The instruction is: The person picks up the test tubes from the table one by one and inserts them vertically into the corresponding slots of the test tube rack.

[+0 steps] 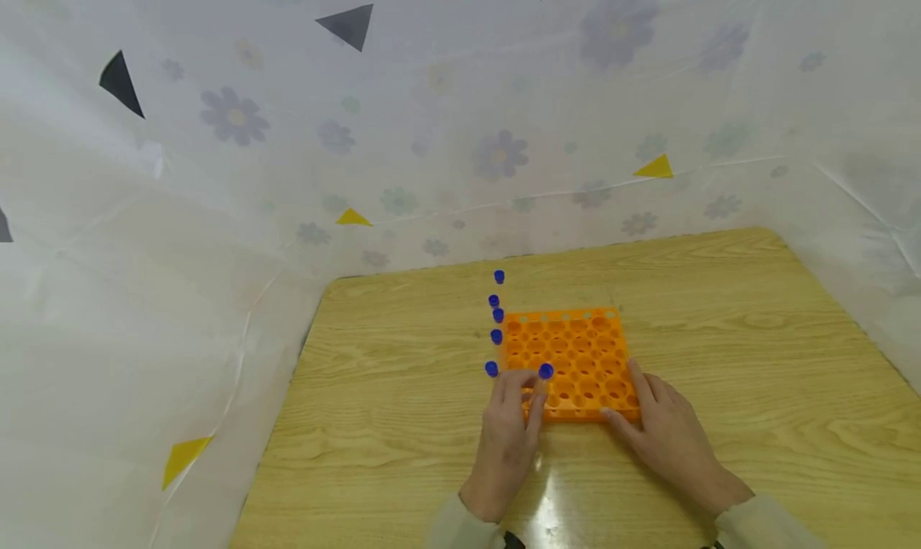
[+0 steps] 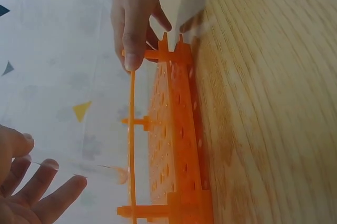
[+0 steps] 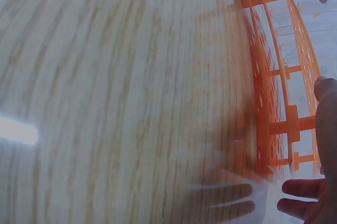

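Observation:
An orange test tube rack (image 1: pixel 568 411) with round holes stands on the table. My left hand (image 1: pixel 507 433) is over its left front part and holds a clear test tube between thumb and fingers; the tube's blue cap (image 1: pixel 546 371) shows by the fingertips. In the left wrist view the rounded end of the test tube (image 2: pixel 121 175) is right at the rack's top plate. My right hand (image 1: pixel 665 433) grips the rack's front right corner, thumb at the front and fingers along the right side.
Several blue caps (image 1: pixel 496 336) line up along the rack's left side. The right wrist view shows clear tubes (image 3: pixel 316 7) standing in the rack. The wooden table (image 1: pixel 374 453) is bordered by a white flowered curtain (image 1: pixel 432 133) with yellow and dark triangles.

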The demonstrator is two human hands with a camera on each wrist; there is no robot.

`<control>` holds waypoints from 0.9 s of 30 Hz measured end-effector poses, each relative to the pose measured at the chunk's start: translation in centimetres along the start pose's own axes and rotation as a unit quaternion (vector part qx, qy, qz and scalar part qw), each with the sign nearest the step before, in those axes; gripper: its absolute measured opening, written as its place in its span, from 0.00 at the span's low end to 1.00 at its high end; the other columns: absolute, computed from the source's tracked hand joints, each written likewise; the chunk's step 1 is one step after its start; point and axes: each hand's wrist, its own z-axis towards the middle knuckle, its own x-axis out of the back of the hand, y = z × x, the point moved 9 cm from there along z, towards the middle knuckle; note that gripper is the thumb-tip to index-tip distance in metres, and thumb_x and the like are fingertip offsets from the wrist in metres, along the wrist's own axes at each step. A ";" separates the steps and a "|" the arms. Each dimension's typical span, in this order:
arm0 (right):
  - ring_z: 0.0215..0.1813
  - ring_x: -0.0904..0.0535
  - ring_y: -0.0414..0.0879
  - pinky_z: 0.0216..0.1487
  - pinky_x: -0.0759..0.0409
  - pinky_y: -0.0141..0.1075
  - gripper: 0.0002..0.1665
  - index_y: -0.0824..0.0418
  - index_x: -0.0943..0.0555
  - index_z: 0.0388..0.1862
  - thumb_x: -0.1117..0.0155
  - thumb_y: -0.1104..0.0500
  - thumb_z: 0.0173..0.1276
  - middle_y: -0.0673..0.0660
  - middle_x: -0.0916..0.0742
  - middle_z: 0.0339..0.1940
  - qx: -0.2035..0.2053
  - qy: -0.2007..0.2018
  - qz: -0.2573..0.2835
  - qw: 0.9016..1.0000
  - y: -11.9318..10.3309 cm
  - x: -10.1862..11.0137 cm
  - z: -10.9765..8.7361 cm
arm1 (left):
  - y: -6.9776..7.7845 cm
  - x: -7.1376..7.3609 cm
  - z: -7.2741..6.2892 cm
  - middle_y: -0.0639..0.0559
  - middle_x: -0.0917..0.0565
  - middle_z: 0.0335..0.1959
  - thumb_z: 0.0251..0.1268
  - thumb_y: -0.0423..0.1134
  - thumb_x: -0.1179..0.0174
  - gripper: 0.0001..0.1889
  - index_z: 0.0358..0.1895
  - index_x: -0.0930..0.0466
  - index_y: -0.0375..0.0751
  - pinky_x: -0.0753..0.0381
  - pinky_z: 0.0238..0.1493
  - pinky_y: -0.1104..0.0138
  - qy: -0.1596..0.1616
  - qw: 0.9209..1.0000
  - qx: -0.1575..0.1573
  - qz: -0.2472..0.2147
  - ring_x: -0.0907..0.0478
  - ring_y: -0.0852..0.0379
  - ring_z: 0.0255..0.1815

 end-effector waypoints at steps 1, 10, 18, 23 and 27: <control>0.63 0.30 0.73 0.64 0.33 0.66 0.54 0.68 0.49 0.79 0.43 0.34 0.70 0.75 0.26 0.65 -0.001 -0.001 0.000 1.000 0.0 0.0 0.0 | 0.0 0.0 0.0 0.50 0.23 0.44 0.68 0.30 0.39 0.11 0.49 0.27 0.37 0.20 0.46 0.82 0.001 1.000 0.002 0.002 0.19 0.60 0.43; 0.61 0.28 0.72 0.62 0.31 0.65 0.54 0.68 0.48 0.79 0.42 0.35 0.70 0.74 0.25 0.63 0.004 0.007 -0.003 1.000 0.0 -0.1 0.0 | -0.6 -0.4 -0.6 0.50 0.23 0.44 0.69 0.30 0.40 0.10 0.50 0.28 0.38 0.19 0.40 0.81 0.005 0.999 0.034 0.018 0.20 0.61 0.40; 0.61 0.28 0.72 0.62 0.31 0.65 0.55 0.67 0.49 0.79 0.43 0.34 0.70 0.75 0.25 0.63 0.000 0.000 -0.004 1.000 0.0 -0.1 0.1 | -1.2 -0.8 -1.0 0.50 0.23 0.44 0.66 0.28 0.38 0.15 0.54 0.28 0.38 0.16 0.40 0.77 0.003 0.997 0.067 0.032 0.20 0.60 0.41; 0.61 0.28 0.71 0.62 0.31 0.65 0.54 0.67 0.49 0.79 0.43 0.34 0.70 0.74 0.25 0.63 -0.001 0.002 -0.001 1.000 0.1 -0.1 0.1 | -1.6 -1.1 -1.3 0.52 0.23 0.43 0.70 0.31 0.41 0.13 0.55 0.28 0.40 0.18 0.36 0.78 -0.006 0.995 0.090 0.041 0.21 0.62 0.38; 0.61 0.28 0.72 0.62 0.31 0.65 0.54 0.67 0.50 0.80 0.43 0.34 0.70 0.74 0.25 0.63 -0.001 0.000 0.003 1.000 0.1 -0.1 0.0 | -2.0 -1.4 -1.7 0.53 0.22 0.44 0.74 0.33 0.45 0.10 0.55 0.27 0.40 0.20 0.37 0.82 -0.012 0.993 0.107 0.042 0.21 0.63 0.38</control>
